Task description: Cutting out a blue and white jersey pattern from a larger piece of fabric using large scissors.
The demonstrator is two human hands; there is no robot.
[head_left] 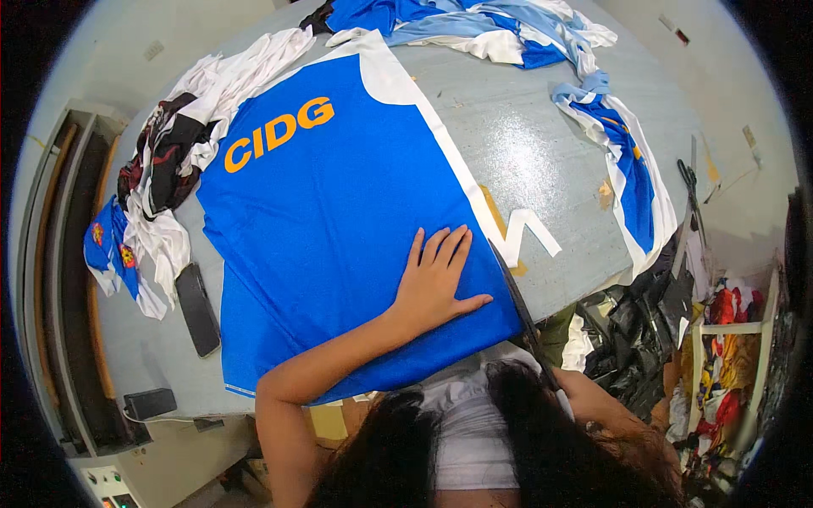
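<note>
My left hand (434, 275) lies spread on a large blue fabric panel (296, 220) with white edging and orange lettering, spread over the grey table. Along the panel's lower right edge runs a long dark blade of what looks like scissors (522, 300), reaching down to my right hand (566, 391), which grips its handle low beside my body, fingers mostly hidden. A narrow white folded fabric strip (529, 229) lies just right of the panel.
Piled white, dark and blue garments (169, 152) and a black phone (199, 309) lie left. More blue-white fabric (644, 186) sits back and right, near other scissors (688, 178). A black adapter (148, 404) rests at bottom left. Black plastic (627, 339) and a cloth-filled rack (728, 328) stand right.
</note>
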